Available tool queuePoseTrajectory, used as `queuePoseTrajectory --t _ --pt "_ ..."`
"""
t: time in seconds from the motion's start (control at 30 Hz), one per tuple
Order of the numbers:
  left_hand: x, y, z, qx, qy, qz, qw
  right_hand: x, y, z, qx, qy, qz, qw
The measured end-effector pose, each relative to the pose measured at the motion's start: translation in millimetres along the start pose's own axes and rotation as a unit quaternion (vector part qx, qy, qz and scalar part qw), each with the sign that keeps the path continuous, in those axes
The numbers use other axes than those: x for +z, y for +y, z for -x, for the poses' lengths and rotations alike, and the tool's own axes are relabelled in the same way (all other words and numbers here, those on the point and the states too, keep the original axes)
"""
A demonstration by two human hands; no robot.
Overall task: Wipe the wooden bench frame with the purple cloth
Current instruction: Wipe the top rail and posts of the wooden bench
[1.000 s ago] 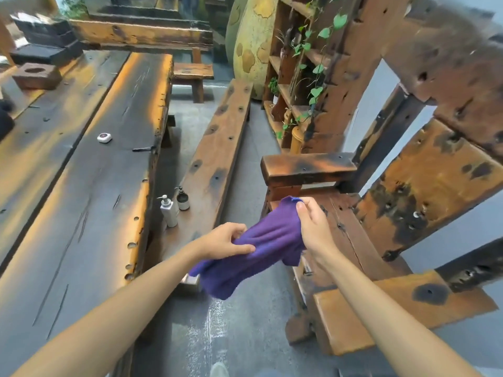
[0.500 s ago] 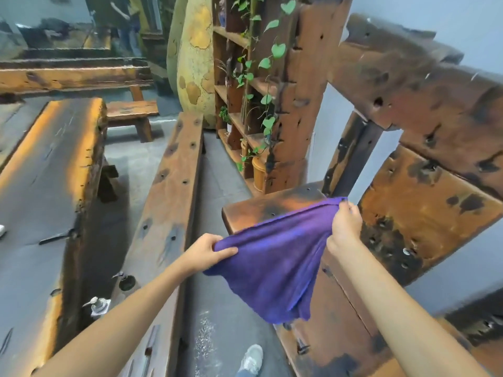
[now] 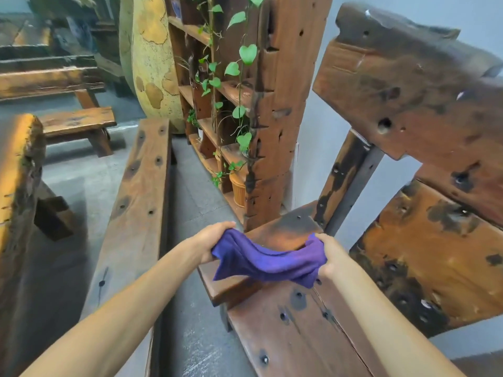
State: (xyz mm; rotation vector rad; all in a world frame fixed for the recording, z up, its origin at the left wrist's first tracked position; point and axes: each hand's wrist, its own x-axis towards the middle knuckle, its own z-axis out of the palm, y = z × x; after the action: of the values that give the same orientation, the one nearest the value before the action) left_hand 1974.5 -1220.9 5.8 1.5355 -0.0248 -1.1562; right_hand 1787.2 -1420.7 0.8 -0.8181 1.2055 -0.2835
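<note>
Over the bench [image 3: 299,336] armrest [image 3: 280,231], the purple cloth [image 3: 268,263] sags between both hands; the left hand [image 3: 215,240] and right hand [image 3: 330,257] each bunch an end in curled fingers.

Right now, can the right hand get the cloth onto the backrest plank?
Probably yes: the right hand grips the purple cloth beside the backrest plank, with nothing between them.

Long brown plank bench with dark knots [image 3: 138,202] runs along the grey concrete floor [image 3: 190,213]. Tall wooden shelf unit [image 3: 272,104] behind it, green heart-leaf vine [image 3: 246,54] trailing down. Woven tan basket pot [image 3: 238,190] on bottom shelf. Big yellow mottled rounded sculpture [image 3: 152,58] beside shelf.
</note>
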Motion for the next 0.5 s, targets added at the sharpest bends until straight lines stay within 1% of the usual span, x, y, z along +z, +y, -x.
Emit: queuePoseTrajectory --t 0.03,0.13,0.2,0.27,0.33,0.4,0.43,0.5 --pt "-4 8 -7 -0.009 -0.014 0.008 1.0 4 -5 -2 0.001 -0.008 0.003 1.0" --pt "-12 32 -37 -0.035 -0.069 0.051 0.996 30 -17 -13 -0.046 -0.023 -0.03 0.998" --pt "-10 50 -55 -0.039 -0.095 0.078 0.992 58 -26 -15 -0.105 -0.024 -0.034 0.994" --pt "-5 72 -77 -0.027 -0.117 0.064 0.991 91 -39 -19 -0.177 -0.013 -0.021 0.984" --pt "4 95 -89 -0.014 -0.144 0.052 0.988 120 -48 -15 -0.227 -0.028 0.011 0.973" --pt "10 119 -102 -0.007 -0.192 0.036 0.981 150 -55 -13 -0.277 -0.059 0.062 0.957" --pt "12 130 -108 -0.009 -0.21 0.036 0.977 162 -56 -12 -0.304 -0.069 0.09 0.946" --pt "13 156 -120 -0.018 -0.234 0.021 0.972 184 -61 -12 -0.366 -0.062 0.146 0.917"
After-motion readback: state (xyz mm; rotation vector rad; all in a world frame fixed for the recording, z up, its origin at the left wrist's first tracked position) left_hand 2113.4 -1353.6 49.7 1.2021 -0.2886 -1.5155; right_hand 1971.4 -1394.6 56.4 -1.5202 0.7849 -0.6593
